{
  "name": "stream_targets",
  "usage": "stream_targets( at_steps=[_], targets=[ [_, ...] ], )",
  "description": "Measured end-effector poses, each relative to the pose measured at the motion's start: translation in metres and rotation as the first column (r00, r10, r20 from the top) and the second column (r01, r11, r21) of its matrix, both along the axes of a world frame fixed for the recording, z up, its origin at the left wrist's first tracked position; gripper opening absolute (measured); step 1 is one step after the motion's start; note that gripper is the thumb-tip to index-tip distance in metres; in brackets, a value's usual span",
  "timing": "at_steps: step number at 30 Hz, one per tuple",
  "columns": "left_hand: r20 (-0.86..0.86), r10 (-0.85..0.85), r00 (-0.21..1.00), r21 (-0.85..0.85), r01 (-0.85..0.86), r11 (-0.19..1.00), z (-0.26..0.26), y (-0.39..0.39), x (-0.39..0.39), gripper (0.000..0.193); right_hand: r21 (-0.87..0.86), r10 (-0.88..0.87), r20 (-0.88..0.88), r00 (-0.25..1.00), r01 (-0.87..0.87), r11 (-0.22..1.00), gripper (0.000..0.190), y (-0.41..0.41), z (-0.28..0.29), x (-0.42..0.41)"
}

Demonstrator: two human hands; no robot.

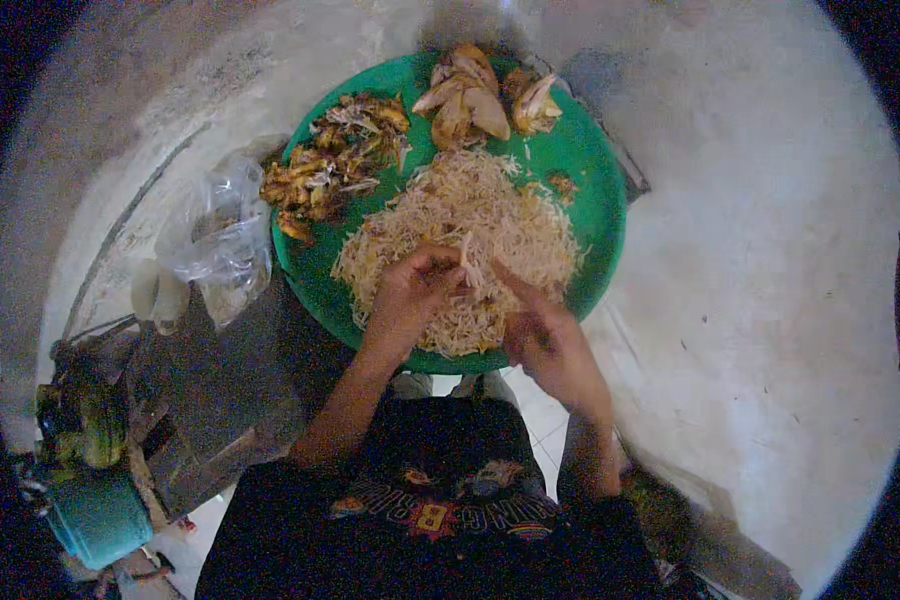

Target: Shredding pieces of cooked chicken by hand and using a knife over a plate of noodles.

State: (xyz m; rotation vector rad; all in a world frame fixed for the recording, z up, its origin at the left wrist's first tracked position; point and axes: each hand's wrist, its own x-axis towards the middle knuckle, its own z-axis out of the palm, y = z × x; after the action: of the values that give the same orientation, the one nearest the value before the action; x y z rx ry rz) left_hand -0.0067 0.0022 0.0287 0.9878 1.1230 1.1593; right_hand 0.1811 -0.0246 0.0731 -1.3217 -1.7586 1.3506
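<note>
A large round green tray point(600, 247) lies before me with a wide heap of shredded meat point(457, 202), seemingly chicken, over its middle and near side. Over the heap, my left hand point(416, 289) pinches a pale strip of meat point(471, 259) between thumb and fingertips. Just right of that strip is my right hand point(547, 330), slightly blurred. Its index finger points toward the strip, the other fingers are bent, and I see nothing held in it. Whole cooked chicken pieces point(461, 101) sit at the tray's far edge, and bones with browned scraps point(345, 157) are piled at its upper left.
Another torn chicken piece point(536, 105) lies at the far right of the tray. Left of the tray is a clear plastic bag point(229, 225) on a dark surface point(225, 375). A teal plastic container point(101, 517) stands at lower left. A pale wall point(750, 262) rises at right.
</note>
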Motion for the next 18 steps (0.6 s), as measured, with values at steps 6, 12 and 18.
stream_targets(
  at_steps=[6, 12, 18],
  targets=[
    [0.115, -0.030, 0.993, 0.052, 0.025, 0.998, -0.006, -0.005, 0.007, 0.014, -0.036, 0.014, -0.089, 0.996, -0.018, 0.999, 0.047, -0.001, -0.004, -0.006],
    [-0.063, 0.054, 0.997, 0.210, -0.040, 0.977, -0.018, -0.004, 0.007, 0.018, 0.311, -0.075, 0.123, 0.990, 0.033, 0.950, 0.048, 0.008, -0.018, 0.003],
    [0.063, 0.076, 0.995, 0.046, -0.079, 0.996, 0.000, -0.009, 0.010, 0.020, 0.093, -0.124, -0.041, 0.991, 0.127, 0.987, 0.044, -0.007, -0.007, -0.003]
  ],
)
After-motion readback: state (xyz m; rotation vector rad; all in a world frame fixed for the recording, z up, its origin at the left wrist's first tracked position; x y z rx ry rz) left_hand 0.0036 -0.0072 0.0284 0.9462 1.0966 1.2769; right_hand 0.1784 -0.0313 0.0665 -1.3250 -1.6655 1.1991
